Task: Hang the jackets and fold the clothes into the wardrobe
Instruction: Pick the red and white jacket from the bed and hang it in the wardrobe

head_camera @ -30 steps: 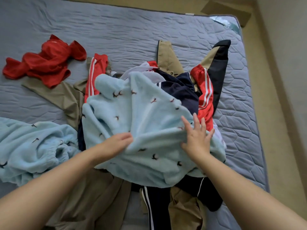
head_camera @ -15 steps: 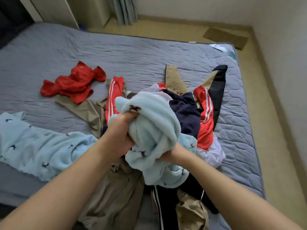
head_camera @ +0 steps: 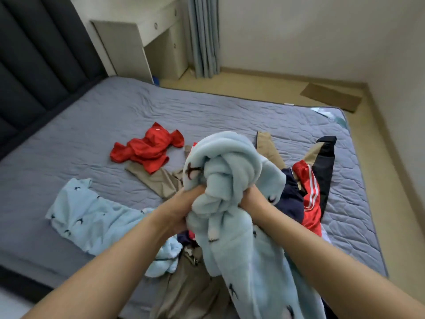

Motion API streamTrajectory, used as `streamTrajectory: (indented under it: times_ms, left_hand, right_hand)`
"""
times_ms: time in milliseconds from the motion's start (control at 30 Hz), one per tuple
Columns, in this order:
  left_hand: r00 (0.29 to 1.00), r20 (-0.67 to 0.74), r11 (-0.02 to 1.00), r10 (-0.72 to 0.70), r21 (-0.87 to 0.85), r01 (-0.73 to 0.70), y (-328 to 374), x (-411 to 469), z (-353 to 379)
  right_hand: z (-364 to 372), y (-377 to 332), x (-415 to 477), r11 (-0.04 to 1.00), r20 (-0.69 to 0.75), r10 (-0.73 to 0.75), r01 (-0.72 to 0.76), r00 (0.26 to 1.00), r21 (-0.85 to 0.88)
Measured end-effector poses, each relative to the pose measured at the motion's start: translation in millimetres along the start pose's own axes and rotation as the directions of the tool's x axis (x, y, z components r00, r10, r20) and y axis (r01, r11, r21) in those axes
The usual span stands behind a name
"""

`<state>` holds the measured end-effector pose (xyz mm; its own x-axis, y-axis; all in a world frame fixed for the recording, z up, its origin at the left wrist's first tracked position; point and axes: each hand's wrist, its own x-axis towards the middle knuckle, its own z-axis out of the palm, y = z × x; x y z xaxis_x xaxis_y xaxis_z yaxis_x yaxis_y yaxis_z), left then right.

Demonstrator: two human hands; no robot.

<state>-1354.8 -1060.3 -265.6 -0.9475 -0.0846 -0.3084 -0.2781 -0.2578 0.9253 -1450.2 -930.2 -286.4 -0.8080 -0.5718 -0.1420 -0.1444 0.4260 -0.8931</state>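
Note:
A light blue fleece top (head_camera: pixel 230 171) with small dark bird marks is bunched up and lifted above the clothes pile. My left hand (head_camera: pixel 184 203) grips it from the left and my right hand (head_camera: pixel 249 198) grips it from the right; its lower part hangs down over my right forearm. Under it lies the pile (head_camera: pixel 305 194): a navy garment, a red jacket with white stripes, black and tan pieces. Matching light blue fleece trousers (head_camera: pixel 92 217) lie spread at the left. A crumpled red garment (head_camera: pixel 147 148) lies farther back.
Everything lies on a grey quilted mattress (head_camera: pixel 115 116) with a dark padded headboard (head_camera: pixel 34 54) at the left. Tan trousers (head_camera: pixel 188 291) lie at the near edge. A white desk (head_camera: pixel 142 38) and a curtain (head_camera: pixel 202 35) stand beyond the bed. Bare floor (head_camera: pixel 379 180) runs along the right.
Both hands went from resting flat on the spread fleece top to gathering it into a bunch and lifting it off the pile. The view has tilted upward.

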Motion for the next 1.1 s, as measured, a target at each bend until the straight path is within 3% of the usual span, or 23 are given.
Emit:
streamTrajectory:
  times_ms: [33, 100, 167, 200, 267, 300, 400, 467, 600, 733, 867, 1000, 1100]
  left_hand:
    - [0.987, -0.014, 0.969, 0.163, 0.191, -0.157, 17.1, 6.0, -13.0]
    - [0.928, -0.1, 0.888, 0.36, 0.343, -0.307, 63.0, 22.3, -43.1]
    - [0.814, -0.221, 0.776, 0.538, 0.508, -0.375, 127.4, 32.0, -69.2]
    - [0.723, -0.224, 0.663, 0.653, 0.631, -0.403, 158.9, 36.4, -79.3]
    - [0.586, -0.151, 0.418, 0.796, 0.838, -0.352, 206.6, 51.5, -103.2]
    - [0.595, -0.168, 0.373, 0.786, 0.897, -0.239, 222.1, 60.4, -114.3]
    - [0.723, -0.492, 0.373, 0.485, 0.864, 0.338, 222.5, 78.7, -141.8]
    - [0.775, -0.528, 0.288, 0.349, 0.847, 0.447, 176.9, 82.8, -146.3]
    - [0.903, -0.408, 0.151, 0.133, 0.909, 0.389, 48.3, 85.4, -139.5]
    - [0.958, -0.277, 0.173, -0.069, 0.943, 0.285, -56.3, 91.2, -119.6]
    - [0.964, -0.174, 0.237, -0.202, 0.946, 0.22, -140.0, 104.7, -84.8]
    - [0.96, -0.072, 0.207, -0.269, 0.97, 0.131, -210.8, 125.2, -42.8]
    - [0.942, -0.047, 0.156, -0.333, 0.982, 0.104, -250.6, 139.2, -16.9]
  right_hand:
    - [-0.5, -14.1, 10.4, 0.999, -0.014, -0.015, 0.016, 1.0, 0.032]
    - [0.6, -58.0, 37.0, 0.996, 0.085, -0.085, 0.088, 0.993, -0.03]
    - [1.8, -113.1, 81.7, 0.984, 0.049, -0.108, 0.114, 0.993, -0.14]
    - [0.1, -137.4, 104.9, 0.981, -0.006, -0.11, 0.108, 0.994, -0.16]
    - [-0.6, -184.9, 145.3, 0.96, -0.063, -0.091, 0.071, 0.994, -0.27]
    - [-0.1, -200.2, 160.3, 0.94, -0.028, -0.075, 0.061, 0.997, -0.336]
    - [13.1, -189.9, 173.8, 0.856, 0.137, 0.008, 0.064, 0.991, -0.512]
    - [27.4, -134.4, 164.9, 0.778, 0.124, 0.136, -0.029, 0.983, -0.627]
    - [42.9, 5.1, 123.5, 0.479, 0.183, 0.441, -0.058, 0.879, -0.876]
    - [34.9, 115.6, 73.9, 0.52, 0.208, 0.589, -0.169, 0.781, -0.837]
    - [28.3, 193.8, 31.6, 0.495, 0.155, 0.632, -0.242, 0.759, -0.835]
    - [25.3, 254.8, 10.4, 0.48, 0.082, 0.574, -0.254, 0.815, -0.84]
    - [27.2, 287.1, 10.0, 0.475, 0.132, 0.466, -0.122, 0.875, -0.871]
